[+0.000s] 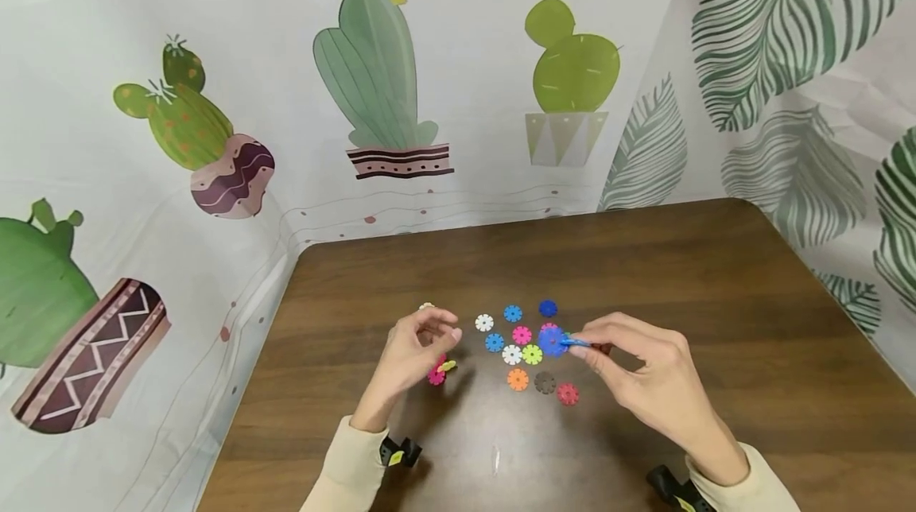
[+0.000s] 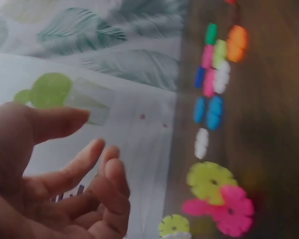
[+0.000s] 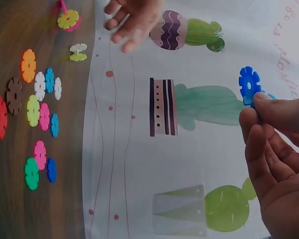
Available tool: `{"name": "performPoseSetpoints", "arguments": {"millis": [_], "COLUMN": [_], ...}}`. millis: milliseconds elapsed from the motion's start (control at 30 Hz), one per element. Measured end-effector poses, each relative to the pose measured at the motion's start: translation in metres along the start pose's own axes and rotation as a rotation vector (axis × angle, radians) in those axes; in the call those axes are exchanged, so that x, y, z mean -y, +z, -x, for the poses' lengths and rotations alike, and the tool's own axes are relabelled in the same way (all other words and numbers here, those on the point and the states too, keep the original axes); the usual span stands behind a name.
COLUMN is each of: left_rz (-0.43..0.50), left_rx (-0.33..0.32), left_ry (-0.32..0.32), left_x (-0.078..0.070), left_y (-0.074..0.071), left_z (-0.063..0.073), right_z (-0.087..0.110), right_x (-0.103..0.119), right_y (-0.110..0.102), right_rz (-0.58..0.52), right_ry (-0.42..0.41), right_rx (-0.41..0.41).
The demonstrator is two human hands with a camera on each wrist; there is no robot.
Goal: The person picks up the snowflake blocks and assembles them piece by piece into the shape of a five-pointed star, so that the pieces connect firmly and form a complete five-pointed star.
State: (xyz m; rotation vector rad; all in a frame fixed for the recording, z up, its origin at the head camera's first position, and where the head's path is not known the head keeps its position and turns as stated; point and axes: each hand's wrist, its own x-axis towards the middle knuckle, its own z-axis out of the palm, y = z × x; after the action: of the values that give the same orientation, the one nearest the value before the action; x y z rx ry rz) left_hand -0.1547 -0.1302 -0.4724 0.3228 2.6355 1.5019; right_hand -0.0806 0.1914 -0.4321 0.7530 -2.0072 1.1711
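Note:
My right hand pinches blue notched plastic discs between thumb and fingertips, raised over the table. In the right wrist view a dark blue disc stands up from the fingertips, with a lighter blue piece crossing it low down; the fingers partly hide the joint. My left hand hovers at the left with loosely bent fingers and holds nothing. Below it on the table lies a joined cluster of pink and yellow-green discs. Beside that sits a white and yellow-green pair.
Loose notched discs are spread mid-table between the hands: orange, brown, red, white, light blue and others. A green disc shows in the right wrist view. A cactus-print cloth hangs behind the brown table.

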Motion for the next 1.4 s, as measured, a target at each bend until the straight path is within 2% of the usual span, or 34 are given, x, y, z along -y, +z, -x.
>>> {"name": "performPoseSetpoints", "arguments": {"millis": [100,233,300,367,433,500,600,633,733,800,900,967,1033,1133,1267,1400], "left_rz": [-0.192,-0.494,-0.618,-0.685,-0.743,-0.758,-0.676,-0.619,-0.368,-0.172,0.133,0.294,0.400,0.464,0.460,0.463], "left_rx": [0.035,0.066,0.086,0.105,0.092,0.084,0.098,0.124,0.199,0.200,0.126,0.072,0.033,-0.017,-0.093,-0.127], "left_ry": [0.085,0.271,0.339,0.371,0.392,0.391,0.388,0.374,0.305,0.243,0.221,0.253,0.317,0.449,0.601,0.639], "left_x": [0.002,-0.002,-0.002,0.001,0.014,0.026,0.026,0.018,-0.009,-0.026,-0.050,-0.064,-0.073,-0.082,-0.086,-0.087], "left_y": [0.020,0.060,0.077,0.090,0.099,0.105,0.102,0.099,0.085,0.077,0.068,0.064,0.064,0.067,0.071,0.073], "left_z": [0.004,0.011,0.013,0.013,0.011,0.008,0.007,0.007,0.011,0.015,0.024,0.031,0.037,0.043,0.046,0.047], "right_z": [-0.001,-0.001,0.000,0.001,0.002,0.002,0.003,0.003,0.003,0.003,0.003,0.003,0.002,0.002,0.003,0.005], "right_x": [-0.001,-0.003,-0.003,-0.001,0.001,0.003,0.005,0.005,0.005,0.004,0.004,0.006,0.008,0.012,0.020,0.025], "right_y": [-0.001,-0.001,-0.001,-0.001,-0.002,-0.003,-0.004,-0.005,-0.007,-0.007,-0.007,-0.005,-0.002,0.005,0.015,0.021], "right_rz": [-0.002,0.000,0.002,0.006,0.012,0.018,0.012,0.008,-0.006,-0.015,-0.022,-0.031,-0.032,-0.030,-0.023,-0.053], "right_ry": [0.005,0.009,0.025,0.050,0.085,0.148,0.235,0.261,0.289,0.295,0.290,0.274,0.236,0.161,0.080,0.063], "right_rx": [-0.005,0.000,0.012,0.032,0.053,0.080,0.114,0.128,0.159,0.175,0.173,0.158,0.134,0.090,0.016,-0.069]}}
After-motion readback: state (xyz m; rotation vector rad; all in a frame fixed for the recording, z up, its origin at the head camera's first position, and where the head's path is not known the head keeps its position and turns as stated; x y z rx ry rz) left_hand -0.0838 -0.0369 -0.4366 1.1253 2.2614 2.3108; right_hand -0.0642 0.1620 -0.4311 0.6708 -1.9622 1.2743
